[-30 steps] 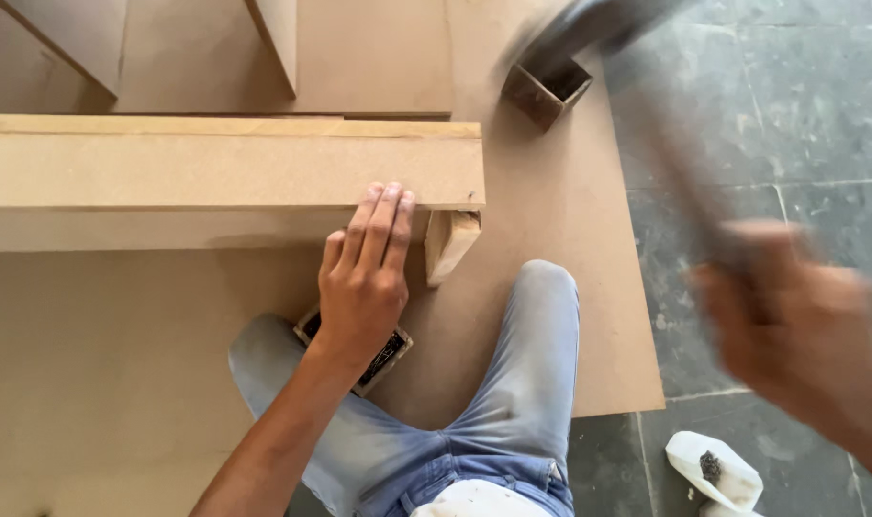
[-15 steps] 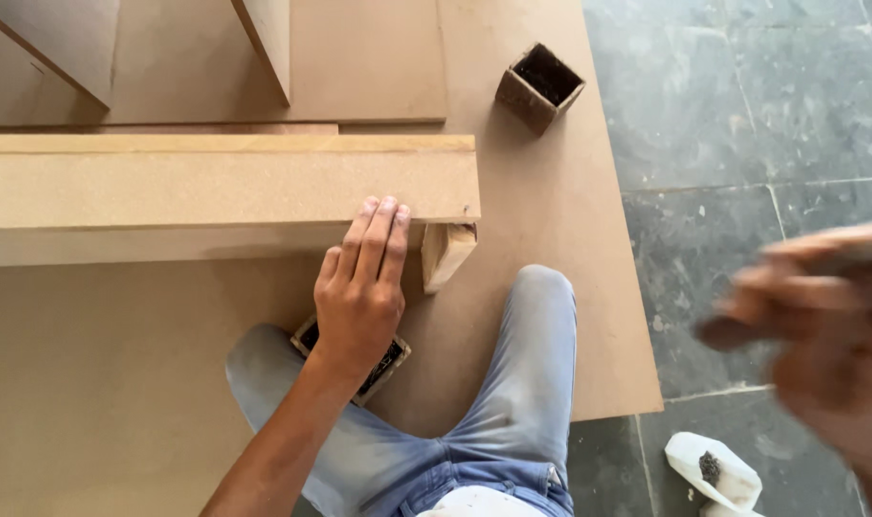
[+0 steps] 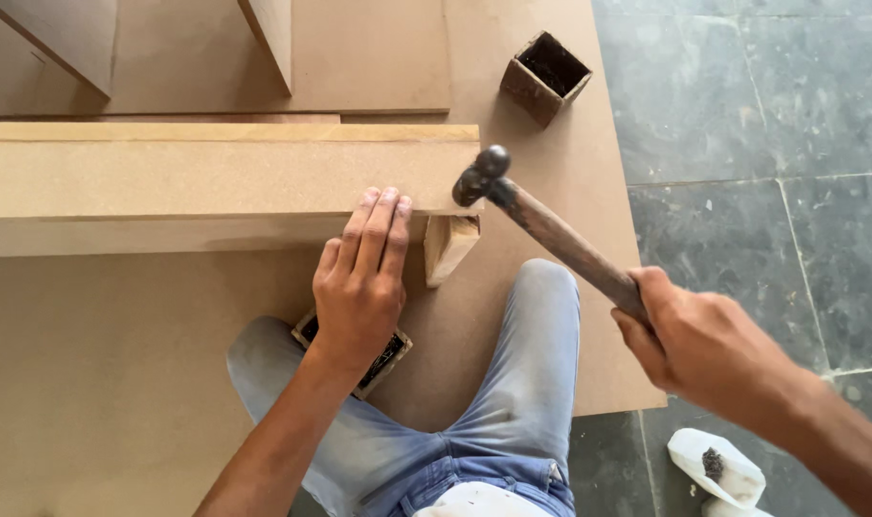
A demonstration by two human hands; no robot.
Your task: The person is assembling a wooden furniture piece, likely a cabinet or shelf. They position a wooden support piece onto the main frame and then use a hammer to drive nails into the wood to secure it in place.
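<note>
Left hand laid flat, palm down, fingers together and extended forward, forearm angled up from lower left. Right hand closed in a fist grip, arm entering from lower right, wrist straight. Legs folded beneath, in jeans.

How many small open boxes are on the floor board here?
2: a square wooden box above the hammer head, and a small box partly hidden under the left hand. Others may be hidden.

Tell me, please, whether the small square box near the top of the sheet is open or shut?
Open. The box has no lid, and its dark inside shows from above. Whether it holds anything cannot be told.
</note>
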